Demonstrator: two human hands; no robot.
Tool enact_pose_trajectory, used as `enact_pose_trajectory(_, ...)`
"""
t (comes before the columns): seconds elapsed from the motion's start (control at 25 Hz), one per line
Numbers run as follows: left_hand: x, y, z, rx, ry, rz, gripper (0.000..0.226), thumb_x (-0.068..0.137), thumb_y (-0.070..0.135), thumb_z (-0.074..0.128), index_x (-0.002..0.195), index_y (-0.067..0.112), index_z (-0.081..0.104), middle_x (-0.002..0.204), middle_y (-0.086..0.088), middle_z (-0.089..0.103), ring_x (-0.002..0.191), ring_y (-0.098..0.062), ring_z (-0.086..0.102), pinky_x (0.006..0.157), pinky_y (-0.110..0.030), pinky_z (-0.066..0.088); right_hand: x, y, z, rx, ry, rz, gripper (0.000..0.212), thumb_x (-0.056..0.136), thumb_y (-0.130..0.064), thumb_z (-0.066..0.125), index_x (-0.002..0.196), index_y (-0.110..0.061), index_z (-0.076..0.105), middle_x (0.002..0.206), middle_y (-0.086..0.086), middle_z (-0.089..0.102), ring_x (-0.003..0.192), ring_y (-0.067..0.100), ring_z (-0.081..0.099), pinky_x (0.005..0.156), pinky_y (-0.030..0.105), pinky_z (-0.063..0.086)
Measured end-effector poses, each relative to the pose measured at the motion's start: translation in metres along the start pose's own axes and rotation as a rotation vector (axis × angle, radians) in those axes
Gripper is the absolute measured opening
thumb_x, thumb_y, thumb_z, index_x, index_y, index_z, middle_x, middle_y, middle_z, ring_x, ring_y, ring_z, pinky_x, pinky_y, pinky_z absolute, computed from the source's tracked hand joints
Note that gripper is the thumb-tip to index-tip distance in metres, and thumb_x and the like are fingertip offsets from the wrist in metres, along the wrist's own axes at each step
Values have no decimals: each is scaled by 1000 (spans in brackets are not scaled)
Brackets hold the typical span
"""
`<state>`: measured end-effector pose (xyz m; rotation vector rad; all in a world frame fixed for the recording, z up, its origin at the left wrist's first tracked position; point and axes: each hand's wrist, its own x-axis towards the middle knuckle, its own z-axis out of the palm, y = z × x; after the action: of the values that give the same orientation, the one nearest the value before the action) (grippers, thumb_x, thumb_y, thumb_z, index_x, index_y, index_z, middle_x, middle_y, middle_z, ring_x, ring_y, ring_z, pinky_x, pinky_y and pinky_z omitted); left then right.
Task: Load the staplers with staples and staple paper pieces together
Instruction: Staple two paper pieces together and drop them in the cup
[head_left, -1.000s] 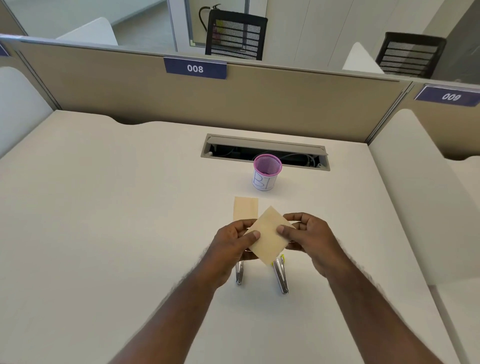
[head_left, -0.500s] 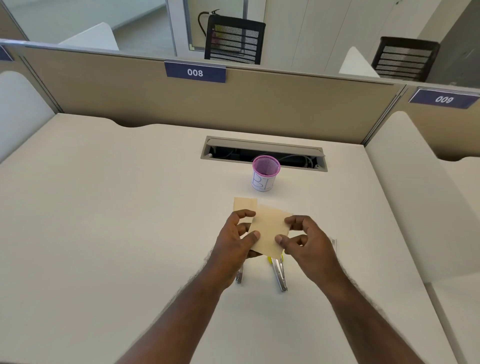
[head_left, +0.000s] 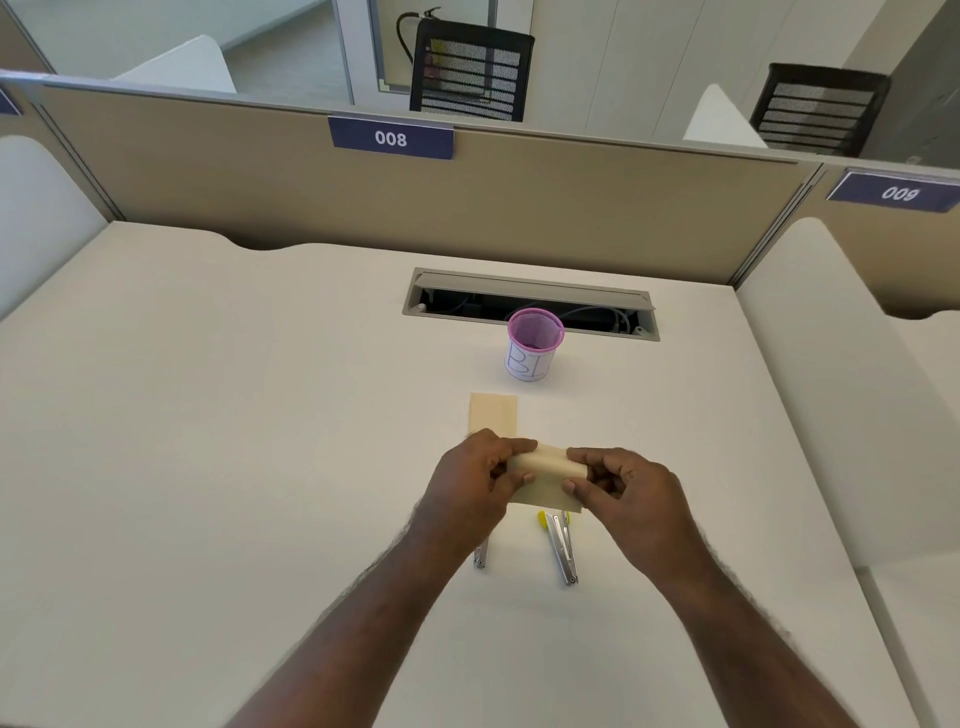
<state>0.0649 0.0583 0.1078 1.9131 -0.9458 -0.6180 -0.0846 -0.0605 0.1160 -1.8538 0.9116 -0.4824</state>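
A tan paper piece (head_left: 545, 480) is held between both hands above the desk, its top edge curled over toward me. My left hand (head_left: 475, 491) pinches its left side and my right hand (head_left: 623, 486) pinches its right side. A second tan paper piece (head_left: 493, 414) lies flat on the desk just beyond my left hand. Below the held paper a metal stapler with a yellow end (head_left: 561, 545) lies on the desk. Another stapler (head_left: 481, 555) pokes out from under my left wrist, mostly hidden.
A pink mesh cup with a white paper label (head_left: 534, 345) stands beyond the papers. Behind it is an open cable tray slot (head_left: 530, 301) in the white desk (head_left: 208, 415). A beige partition with the sign 008 (head_left: 390, 137) closes the back; white side panels flank the desk.
The held paper went from a flat tilted sheet to lying level with its top edge rolled over. Both hands shifted closer along its sides.
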Motion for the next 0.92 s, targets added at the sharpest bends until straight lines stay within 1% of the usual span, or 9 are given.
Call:
enact_pose_trajectory(0.12,2,0,-3,28,-17,56,21,91,17,64,109,23,72,99,3,48,99,-11,50,84,-20,43,-2,-2,-3,-73,5,-52,20,80,-15,79,87,-33,72,79,-9,67,69,-4,62,60,6,46)
enact_pose_trajectory(0.24,1,2,-4,-40,-127,9,16,95,17,57,103,24,69,105,3,58,99,-6,52,82,-19,40,0,-1,-6,-83,-51,-26,15,82,-15,77,81,-29,70,85,-11,69,76,-3,66,60,11,48)
enact_pose_trajectory(0.28,1,4,-4,-128,-164,-40,15,96,17,57,103,24,67,102,-1,64,95,-9,56,80,-20,43,2,0,-7,-40,-80,20,12,83,-14,76,82,-25,71,82,-10,71,74,0,66,61,14,50)
enact_pose_trajectory(0.36,2,6,-4,-479,-185,-170,19,94,18,61,112,23,64,101,-12,68,93,-16,62,82,-26,50,5,1,-10,184,-102,141,8,86,-10,73,84,-17,74,75,-5,73,72,8,68,63,21,55)
enact_pose_trajectory(0.44,-2,5,-1,-893,-184,-252,37,88,17,70,123,18,59,103,-13,70,95,-22,68,81,-31,56,6,2,-11,462,-87,251,7,87,-7,71,85,-12,75,79,1,75,73,14,72,65,23,58)
enact_pose_trajectory(0.52,-6,7,7,-1112,-146,-293,43,84,11,73,125,10,58,106,-17,70,95,-26,69,81,-34,58,5,2,-10,649,-83,332,5,88,-8,70,90,-10,74,85,6,75,74,17,73,65,26,59)
enact_pose_trajectory(0.68,-11,12,20,-1135,0,-367,29,87,9,69,114,-1,63,109,-21,72,95,-30,71,83,-36,59,-2,3,2,705,-83,371,13,89,-8,68,101,-7,67,90,10,76,74,18,73,66,28,60)
enact_pose_trajectory(0.8,-9,16,15,-1002,87,-380,12,87,7,69,97,1,68,96,-20,75,84,-30,74,70,-32,60,-5,1,6,419,-70,270,18,88,-13,71,105,-18,67,92,5,77,79,20,75,69,31,60)
enact_pose_trajectory(0.92,-8,18,9,-873,99,-367,6,86,6,70,88,2,67,89,-21,75,78,-30,75,71,-36,61,-3,-3,4,262,-41,175,9,87,-20,73,94,-25,74,89,-6,77,79,11,74,67,27,60)
